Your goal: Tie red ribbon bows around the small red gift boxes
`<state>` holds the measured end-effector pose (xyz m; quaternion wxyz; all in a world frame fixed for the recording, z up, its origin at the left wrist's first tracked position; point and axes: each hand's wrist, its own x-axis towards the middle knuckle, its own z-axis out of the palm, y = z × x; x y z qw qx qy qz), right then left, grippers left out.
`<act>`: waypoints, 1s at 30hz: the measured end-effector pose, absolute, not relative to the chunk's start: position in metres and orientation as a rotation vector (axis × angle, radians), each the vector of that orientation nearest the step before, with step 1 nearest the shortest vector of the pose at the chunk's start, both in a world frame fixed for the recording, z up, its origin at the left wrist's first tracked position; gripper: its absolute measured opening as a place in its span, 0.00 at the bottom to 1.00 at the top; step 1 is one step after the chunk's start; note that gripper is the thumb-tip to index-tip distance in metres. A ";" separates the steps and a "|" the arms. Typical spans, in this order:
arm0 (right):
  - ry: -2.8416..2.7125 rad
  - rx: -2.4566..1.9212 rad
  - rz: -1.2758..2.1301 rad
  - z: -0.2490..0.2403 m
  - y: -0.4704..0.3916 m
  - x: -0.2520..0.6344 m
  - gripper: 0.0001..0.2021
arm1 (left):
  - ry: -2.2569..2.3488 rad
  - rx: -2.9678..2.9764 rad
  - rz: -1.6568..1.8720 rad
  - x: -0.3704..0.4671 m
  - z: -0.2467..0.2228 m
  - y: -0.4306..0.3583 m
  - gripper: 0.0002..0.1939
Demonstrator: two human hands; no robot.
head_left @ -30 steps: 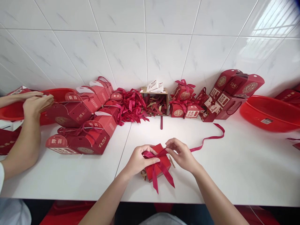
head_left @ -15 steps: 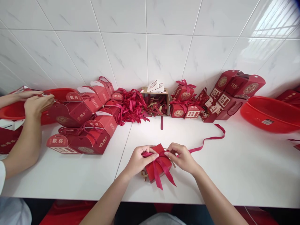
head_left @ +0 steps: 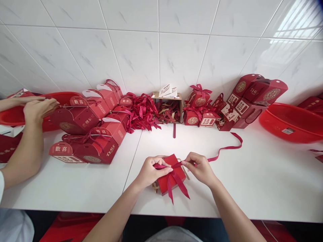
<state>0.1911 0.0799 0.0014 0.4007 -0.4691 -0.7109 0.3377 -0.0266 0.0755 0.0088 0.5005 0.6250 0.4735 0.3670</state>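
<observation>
A small red gift box [head_left: 171, 174] sits near the front edge of a white tabletop [head_left: 252, 181], about midway along it. The left hand [head_left: 151, 171] presses on the box top and pinches a loop of dark red ribbon [head_left: 176, 179]. The right hand [head_left: 200, 168] pinches the other strand just beside the box. Compared with a second ago, the hands have drawn slightly apart and the ribbon lies flatter across the lid, so the knot seems to be tightening. Its long tail [head_left: 227, 148] trails toward the back right. Along the wall stand red boxes [head_left: 85, 134] and a ribbon pile [head_left: 141, 112]. At the left edge, another person's hands [head_left: 37, 109] work at a red basin [head_left: 15, 116].
</observation>
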 end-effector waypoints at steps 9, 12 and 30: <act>-1.661 -1.275 0.819 -0.009 0.074 0.189 0.16 | 1.132 1.512 0.847 -0.029 0.011 0.076 0.10; -1.571 -1.323 0.801 -0.015 0.067 0.188 0.15 | 1.105 1.460 0.872 -0.029 0.011 0.074 0.11; -1.522 -1.304 1.021 0.010 0.073 0.191 0.20 | 0.877 1.110 0.948 -0.017 0.014 0.070 0.22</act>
